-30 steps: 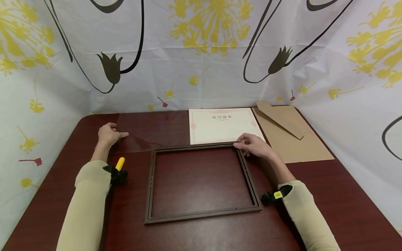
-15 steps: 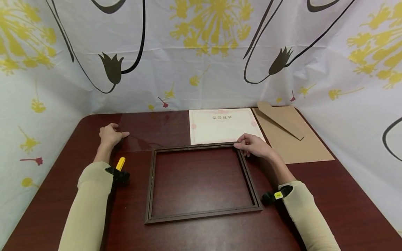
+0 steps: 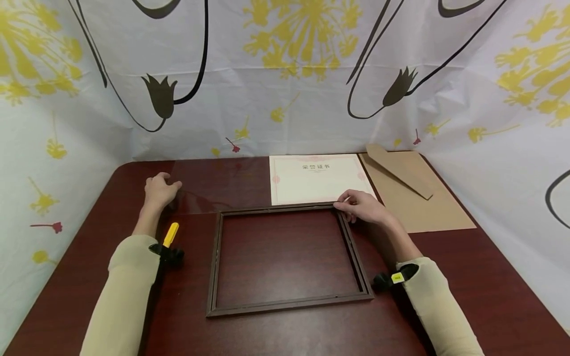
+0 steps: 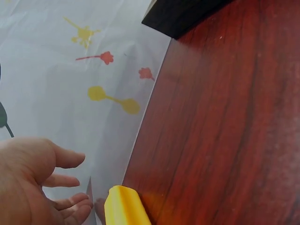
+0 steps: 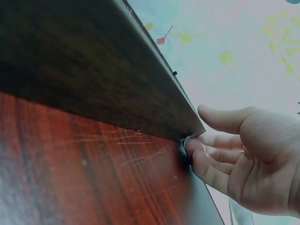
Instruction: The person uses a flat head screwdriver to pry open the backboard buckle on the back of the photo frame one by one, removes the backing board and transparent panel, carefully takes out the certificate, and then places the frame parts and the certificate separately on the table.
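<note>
A dark brown picture frame (image 3: 289, 301) lies on the table, its opening showing the bare wood. My right hand (image 3: 362, 206) pinches its far right corner; in the right wrist view the thumb (image 5: 225, 119) is over the top edge and the other fingers curl at the corner from below. My left hand (image 3: 159, 190) is at the left edge of a clear sheet (image 3: 213, 183), which lies flat behind the frame. Seen in the left wrist view, the left thumb (image 4: 70, 159) and fingers are loosely bent and apart, close over that glossy sheet, which mirrors the wall cloth.
Behind the frame lies a cream certificate (image 3: 318, 180) with Chinese print. A brown backing board (image 3: 423, 207) with a raised stand flap (image 3: 396, 170) is at the back right. Patterned white cloth (image 3: 276, 118) hangs along the table's back and sides. Both wrists carry dark camera straps.
My left hand has shifted slightly right and back, and its thumb, earlier stretched over the clear sheet, is drawn in closer to the fingers. My right hand keeps its hold on the frame corner.
</note>
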Demonstrator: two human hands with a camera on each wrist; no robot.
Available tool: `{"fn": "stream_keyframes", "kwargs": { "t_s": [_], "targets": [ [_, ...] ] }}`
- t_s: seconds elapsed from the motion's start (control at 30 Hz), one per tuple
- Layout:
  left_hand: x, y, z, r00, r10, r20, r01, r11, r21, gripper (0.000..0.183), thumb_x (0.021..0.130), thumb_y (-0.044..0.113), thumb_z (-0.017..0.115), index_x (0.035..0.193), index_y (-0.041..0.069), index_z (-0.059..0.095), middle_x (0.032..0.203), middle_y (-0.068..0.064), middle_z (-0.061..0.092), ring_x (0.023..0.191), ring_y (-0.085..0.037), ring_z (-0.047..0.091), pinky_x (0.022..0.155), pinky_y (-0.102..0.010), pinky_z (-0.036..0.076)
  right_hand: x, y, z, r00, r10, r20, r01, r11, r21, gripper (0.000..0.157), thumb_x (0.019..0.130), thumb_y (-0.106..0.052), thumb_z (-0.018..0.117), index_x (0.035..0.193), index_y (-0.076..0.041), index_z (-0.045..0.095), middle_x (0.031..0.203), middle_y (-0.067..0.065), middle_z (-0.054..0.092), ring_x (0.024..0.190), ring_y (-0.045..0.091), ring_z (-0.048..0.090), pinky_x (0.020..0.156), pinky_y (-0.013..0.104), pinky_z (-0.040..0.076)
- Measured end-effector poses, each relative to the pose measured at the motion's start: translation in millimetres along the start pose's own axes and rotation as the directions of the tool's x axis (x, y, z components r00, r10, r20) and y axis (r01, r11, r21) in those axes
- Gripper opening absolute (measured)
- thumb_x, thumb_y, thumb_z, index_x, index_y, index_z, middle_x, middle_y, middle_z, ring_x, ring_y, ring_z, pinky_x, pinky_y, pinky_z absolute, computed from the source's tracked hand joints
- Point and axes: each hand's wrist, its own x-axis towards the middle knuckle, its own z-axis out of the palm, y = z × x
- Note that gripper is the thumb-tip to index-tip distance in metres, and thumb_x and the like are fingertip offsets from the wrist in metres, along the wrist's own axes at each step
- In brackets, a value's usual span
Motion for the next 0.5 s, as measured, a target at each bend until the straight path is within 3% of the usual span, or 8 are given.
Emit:
{"fn": "stream_keyframes", "kwargs": {
  "t_s": [0.3, 0.5],
  "targets": [
    [-14.0, 16.4, 0.3, 0.992, 0.127, -0.015, -0.127, 0.992, -0.021, 0.052, 0.106, 0.018, 0.047, 0.146, -0.014, 0.037, 0.141, -0.039, 0.035, 0.133, -0.052, 0.032, 0.104, -0.062, 0.034, 1.5, -11.5, -2.7, 0.997, -0.027, -0.069, 0.022, 0.998, -0.065, 0.026, 0.102, -0.028, 0.063, 0.111, -0.003, 0.063, 0.083, 0.011, 0.066, 0.065, 0.023, 0.062, 0.06, 0.035, 0.053],
    [-28.0, 35.6, 3.7, 0.974, 0.224, -0.037, -0.226, 0.973, -0.049, 0.05, 0.108, 0.021, 0.046, 0.145, -0.011, 0.041, 0.139, -0.035, 0.039, 0.125, -0.049, 0.039, 0.098, -0.061, 0.037, 3.1, -24.5, -2.9, 0.984, -0.065, -0.168, 0.042, 0.99, -0.137, 0.021, 0.101, -0.022, 0.065, 0.108, -0.003, 0.063, 0.091, 0.013, 0.068, 0.07, 0.025, 0.065, 0.061, 0.033, 0.052]
  ]
}}
